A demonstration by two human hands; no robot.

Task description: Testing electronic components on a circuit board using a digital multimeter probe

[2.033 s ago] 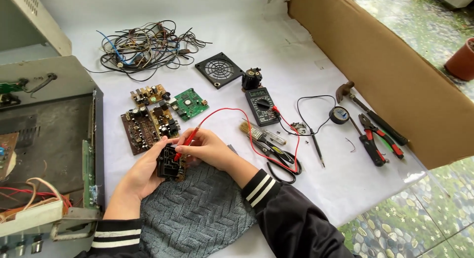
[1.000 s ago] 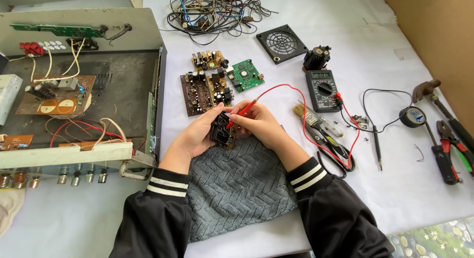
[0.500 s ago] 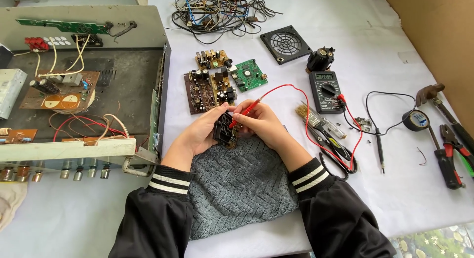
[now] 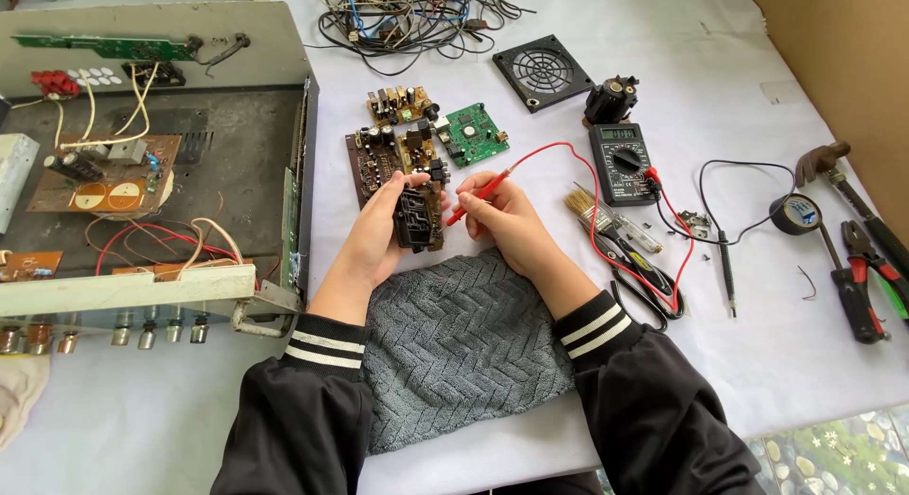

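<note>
chassis (image 4: 151, 97) is sitting open at the left; grey towel (image 4: 454, 343) is lying under both wrists. left hand (image 4: 379, 230) is gripping a small circuit board (image 4: 418, 216) above it, right hand (image 4: 507, 216) pinching a red probe (image 4: 478, 192) against it.

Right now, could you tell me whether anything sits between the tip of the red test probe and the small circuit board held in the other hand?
Nothing visible does. The right hand holds the red test probe, its tip right at the edge of the small circuit board, which the left hand grips above the grey knitted cloth.
</note>
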